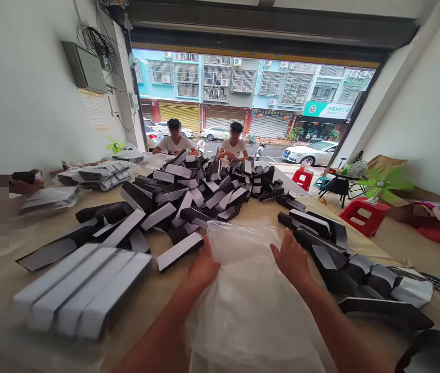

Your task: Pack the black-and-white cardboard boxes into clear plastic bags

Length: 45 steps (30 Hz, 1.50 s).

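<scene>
Clear plastic bags point(251, 295) lie flat in front of me, appearing as a thin stack. My left hand point(204, 264) rests at their left edge, thumb over the plastic and apart from the fingers. At the upper right edge is my right hand point(293, 256), its thumb and fingers spread, nothing visible between them. To the left sits a clear bag packed with several white boxes point(83, 290) side by side. A large heap of folded black-and-white paper boxes point(200, 191) covers the table beyond my hands. More black box pieces point(344, 259) lie to the right of my right hand.
Filled plastic packs point(103, 173) are piled at the far left. Two people point(175, 140) sit across the table, and another person's hand point(27, 184) holds a dark item at left. Red stools point(363, 215) and a green fan point(381, 184) stand at right.
</scene>
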Available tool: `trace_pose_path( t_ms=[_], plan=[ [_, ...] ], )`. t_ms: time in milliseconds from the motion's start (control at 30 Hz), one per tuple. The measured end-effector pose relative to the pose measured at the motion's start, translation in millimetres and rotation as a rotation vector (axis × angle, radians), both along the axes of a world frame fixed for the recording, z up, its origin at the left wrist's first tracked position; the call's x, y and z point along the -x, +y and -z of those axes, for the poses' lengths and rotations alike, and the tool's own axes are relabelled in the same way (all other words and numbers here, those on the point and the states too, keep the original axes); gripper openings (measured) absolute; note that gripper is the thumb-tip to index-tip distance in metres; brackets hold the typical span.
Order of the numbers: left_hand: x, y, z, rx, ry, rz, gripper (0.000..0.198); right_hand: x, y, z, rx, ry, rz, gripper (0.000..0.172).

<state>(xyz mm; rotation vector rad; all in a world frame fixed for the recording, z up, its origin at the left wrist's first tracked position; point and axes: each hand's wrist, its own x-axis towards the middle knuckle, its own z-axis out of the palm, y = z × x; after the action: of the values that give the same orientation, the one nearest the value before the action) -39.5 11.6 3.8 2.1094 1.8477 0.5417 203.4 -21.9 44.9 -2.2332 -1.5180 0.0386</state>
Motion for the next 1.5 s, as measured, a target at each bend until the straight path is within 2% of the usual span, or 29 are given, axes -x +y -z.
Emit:
trace_pose_path(
  t_ms=[67,100,167,233,367,433,500,567,633,667,733,800,900,933,1033,1133,1267,1400,1433,1500],
  plan=[
    [0,-2,-4.1,0.02,0.01,0.003,0.092,17,2,-8.7,-0.084,-0.166,-0.169,0.068],
    [0,-3,-7.5,0.048,0.02,0.004,0.093,27,3,-11.3,-0.083,-0.224,-0.329,0.066],
    [-1,-7,-15.6,0.109,0.038,0.006,0.094,46,7,-11.1,0.002,-0.283,-0.674,0.061],
    [-2,-11,-24.0,0.141,0.049,0.011,0.095,59,12,-3.7,0.121,-0.296,-0.87,0.059],
    [0,-20,-44.8,0.111,0.138,0.045,0.102,65,21,19.8,0.27,-0.24,-0.909,0.072],
    [3,-29,-60.3,0.06,0.217,0.087,0.094,64,22,30.5,0.28,-0.203,-0.92,0.074],
    [6,-43,-78.4,0.015,0.188,0.194,0.079,66,21,39.4,0.274,-0.188,-0.93,0.075],
    [6,-58,-95.0,-0.039,0.079,0.364,0.07,70,19,46.7,0.278,-0.191,-0.926,0.077],
    [1,-68,-104.3,-0.035,-0.068,0.513,0.069,77,16,51.5,0.276,-0.184,-0.912,0.077],
    [-3,-69,-104.2,-0.02,-0.133,0.562,0.069,80,14,52.5,0.262,-0.175,-0.906,0.075],
    [-11,-62,-92.6,0.006,-0.233,0.612,0.062,83,9,51.6,0.207,-0.164,-0.913,0.07],
    [-15,-46,-67.0,-0.014,-0.278,0.607,0.049,83,5,47.3,0.154,-0.165,-0.938,0.071],
    [-11,-18,-18.9,-0.104,-0.138,0.44,0.049,77,3,40.1,0.161,-0.153,-0.965,0.078],
    [-9,-11,-5.0,-0.112,-0.075,0.432,0.05,73,3,38.9,0.182,-0.144,-0.949,0.077],
    [-4,-5,20.1,-0.203,0.057,0.383,0.051,57,9,40.0,0.253,-0.127,-0.788,0.07],
    [-6,-10,23.7,-0.218,0.145,0.328,0.05,41,15,45.8,0.281,-0.135,-0.617,0.069],
    [-12,-14,18.4,-0.127,0.161,0.291,0.059,24,22,50.7,0.295,-0.188,-0.513,0.069],
    [-13,-13,16.0,-0.091,0.158,0.316,0.063,4,23,46.4,0.345,-0.213,-0.254,0.064],
    [-13,-13,15.9,-0.08,0.157,0.322,0.064,-2,23,43.4,0.334,-0.206,-0.191,0.062],
    [-13,-12,16.5,-0.064,0.15,0.323,0.065,-9,24,35.1,0.213,-0.157,-0.123,0.052]
  ],
)
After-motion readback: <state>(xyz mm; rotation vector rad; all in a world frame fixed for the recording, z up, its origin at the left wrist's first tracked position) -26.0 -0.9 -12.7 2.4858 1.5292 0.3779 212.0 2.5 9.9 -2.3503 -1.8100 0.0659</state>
